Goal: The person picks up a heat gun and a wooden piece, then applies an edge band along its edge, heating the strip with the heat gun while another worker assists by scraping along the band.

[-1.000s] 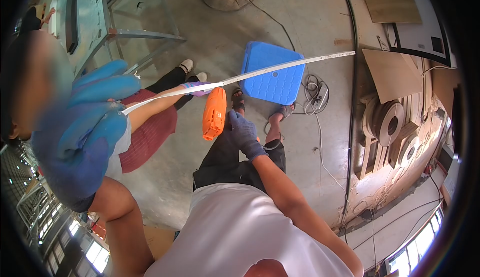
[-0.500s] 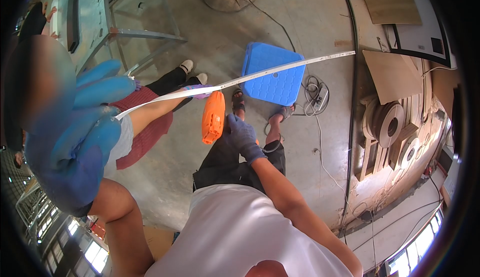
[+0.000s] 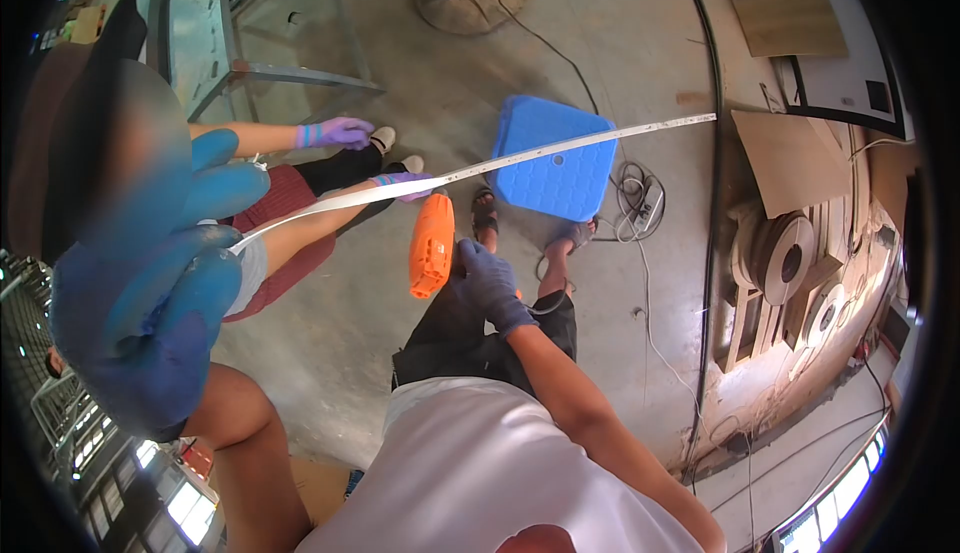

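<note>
You're standing on the floor (image 3: pixel 620 383) in sandals (image 3: pixel 485 215), with a blue stool (image 3: pixel 552 181) resting just ahead. Beside the stool, a looped cable (image 3: pixel 626 191) is lying by a power strip (image 3: pixel 650 209); a black cable (image 3: pixel 714 243) is running along the right, and a round base (image 3: pixel 475 5) is sitting farther off.

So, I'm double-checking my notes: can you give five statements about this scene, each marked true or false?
1. The left hand holds the white strip. True.
2. The right hand is bare. False: the right hand wears a glove.
3. The orange tool lies on the floor. False: the right hand holds the orange tool.
4. A co-worker's purple-gloved hand is at the white strip. True.
5. The round reel is blue. False: the reel is brown.
</note>
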Motion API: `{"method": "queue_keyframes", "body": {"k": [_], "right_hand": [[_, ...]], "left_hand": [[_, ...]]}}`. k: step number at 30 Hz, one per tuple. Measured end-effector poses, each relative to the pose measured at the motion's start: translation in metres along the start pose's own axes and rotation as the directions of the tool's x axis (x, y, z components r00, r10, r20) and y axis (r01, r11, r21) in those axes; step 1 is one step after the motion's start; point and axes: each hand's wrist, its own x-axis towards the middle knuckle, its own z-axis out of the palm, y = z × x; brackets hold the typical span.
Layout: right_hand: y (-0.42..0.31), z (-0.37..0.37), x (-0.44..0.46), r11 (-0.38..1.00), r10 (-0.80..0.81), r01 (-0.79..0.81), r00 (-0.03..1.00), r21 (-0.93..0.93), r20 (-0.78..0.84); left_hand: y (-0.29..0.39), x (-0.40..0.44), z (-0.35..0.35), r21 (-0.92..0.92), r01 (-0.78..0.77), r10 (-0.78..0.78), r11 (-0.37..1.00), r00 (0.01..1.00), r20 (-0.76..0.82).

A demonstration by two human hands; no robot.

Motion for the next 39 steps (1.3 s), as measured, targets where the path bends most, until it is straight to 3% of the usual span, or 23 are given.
{"method": "queue_keyframes", "body": {"k": [5, 10, 15, 18, 22, 29, 34, 37, 39], "right_hand": [[-0.001, 0.002, -0.002, 1.0, 0.004, -0.003, 1.0, -0.008, 0.022], [-0.005, 0.003, -0.001, 0.999, -0.027, 0.027, 1.0, 0.021, 0.014], [-0.011, 0.003, 0.001, 0.998, -0.069, 0.069, 0.997, 0.002, 0.026], [-0.011, 0.007, 0.001, 0.998, -0.053, 0.054, 0.998, 0.013, -0.014], [-0.01, 0.007, -0.001, 0.998, -0.068, 0.068, 0.997, 0.007, -0.026], [-0.007, -0.001, -0.011, 0.998, -0.054, 0.055, 0.998, 0.013, -0.019], [0.004, -0.024, -0.032, 0.998, -0.046, 0.047, 0.999, 0.032, -0.014], [0.018, -0.044, -0.039, 0.998, -0.058, 0.059, 0.998, -0.037, 0.023], [0.021, -0.056, -0.043, 0.998, -0.05, 0.051, 0.998, -0.037, 0.029]], "left_hand": [[-0.004, -0.001, -0.009, 0.032, -0.036, 0.033, 0.999, 0.994, 0.101], [0.007, 0.004, -0.026, 0.077, -0.004, -0.019, 0.997, 0.954, 0.299], [-0.012, 0.006, -0.037, -0.044, -0.417, 0.403, 0.908, 0.84, 0.364], [-0.009, 0.009, -0.039, -0.053, -0.507, 0.493, 0.86, 0.801, 0.34], [-0.044, 0.018, -0.026, -0.337, -0.54, 0.618, 0.771, 0.761, 0.197], [-0.002, -0.013, -0.06, 0.065, -0.406, 0.371, 0.912, 0.881, 0.292], [0.02, -0.038, -0.063, 0.271, -0.244, 0.181, 0.931, 0.954, 0.237], [0.021, -0.058, -0.058, 0.145, -0.054, 0.042, 0.988, 0.995, 0.085], [0.026, -0.073, -0.063, 0.009, 0.179, -0.179, 0.984, 0.983, 0.033]]}}
